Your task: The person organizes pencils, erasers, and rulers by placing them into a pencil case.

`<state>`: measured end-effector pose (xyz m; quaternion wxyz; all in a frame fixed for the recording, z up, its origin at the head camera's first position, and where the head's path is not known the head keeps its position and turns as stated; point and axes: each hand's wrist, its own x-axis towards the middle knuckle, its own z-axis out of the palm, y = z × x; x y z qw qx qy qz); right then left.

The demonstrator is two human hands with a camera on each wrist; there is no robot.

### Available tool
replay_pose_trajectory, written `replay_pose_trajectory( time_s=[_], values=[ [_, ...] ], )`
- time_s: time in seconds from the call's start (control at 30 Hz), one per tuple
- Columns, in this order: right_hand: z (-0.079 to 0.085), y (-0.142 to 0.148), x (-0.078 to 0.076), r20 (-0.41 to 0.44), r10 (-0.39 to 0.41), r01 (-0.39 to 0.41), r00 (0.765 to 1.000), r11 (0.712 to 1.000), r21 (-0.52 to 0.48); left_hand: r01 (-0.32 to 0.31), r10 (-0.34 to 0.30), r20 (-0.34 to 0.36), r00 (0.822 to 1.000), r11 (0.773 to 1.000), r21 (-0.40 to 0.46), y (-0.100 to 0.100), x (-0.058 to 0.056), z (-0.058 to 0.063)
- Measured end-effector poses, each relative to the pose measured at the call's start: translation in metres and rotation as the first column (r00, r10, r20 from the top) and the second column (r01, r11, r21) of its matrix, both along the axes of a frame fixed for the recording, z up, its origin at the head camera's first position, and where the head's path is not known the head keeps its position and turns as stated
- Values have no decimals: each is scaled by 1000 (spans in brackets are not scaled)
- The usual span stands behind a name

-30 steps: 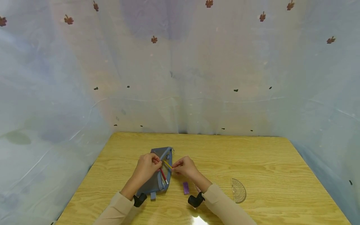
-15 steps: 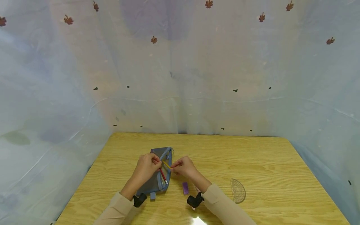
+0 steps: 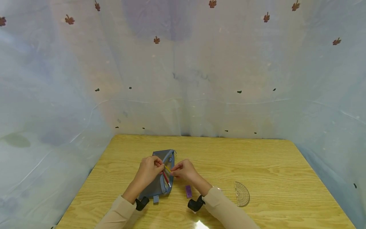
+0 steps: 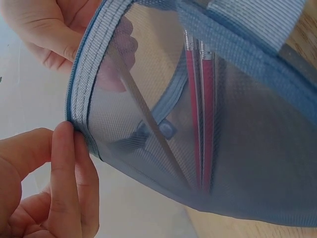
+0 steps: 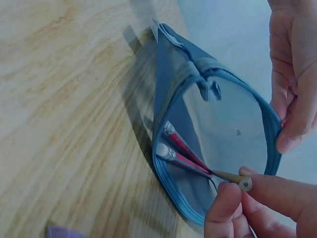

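A blue-grey mesh pencil case (image 3: 151,189) with a zip lies on the table, its mouth held apart. My left hand (image 3: 150,166) pinches the zipped rim (image 4: 81,94) between thumb and fingers. Between thumb and fingertips my right hand (image 3: 185,170) holds a yellow pencil (image 3: 167,169) near its end. Most of this pencil slants inside the case, visible through the mesh in the left wrist view. Two red pencils (image 4: 208,109) rest in the case side by side, their metal ferrules toward the mouth; white eraser tips (image 5: 162,149) show in the right wrist view.
A small purple block (image 3: 188,191) lies right of the case, near my right wrist. Farther right is a clear half-round protractor (image 3: 242,194). A pale curtain (image 3: 183,79) hangs behind the wooden table (image 3: 257,165).
My right hand has shifted slightly left toward the case, and less of the yellow pencil shows outside it. The left hand stays on the rim.
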<state>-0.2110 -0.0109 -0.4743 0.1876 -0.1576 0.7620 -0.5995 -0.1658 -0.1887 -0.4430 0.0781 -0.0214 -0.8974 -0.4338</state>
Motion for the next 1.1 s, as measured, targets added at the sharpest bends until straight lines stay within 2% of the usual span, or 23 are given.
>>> replay_pose_trajectory(
  time_s=[0.27, 0.7, 1.1],
  values=[
    [-2, -5, 3, 17, 5, -5, 1000, 999, -35, -2, 2, 0, 1000, 1000, 9, -1, 0, -1],
    [-8, -11, 4, 1, 24, -24, 1000, 1000, -14, -1, 1, -13, 1000, 1000, -9, -1, 0, 0],
    [-8, -17, 12, 37, 48, -46, 998, 998, -41, -13, 13, -12, 1000, 1000, -3, -2, 1, 0]
  ],
)
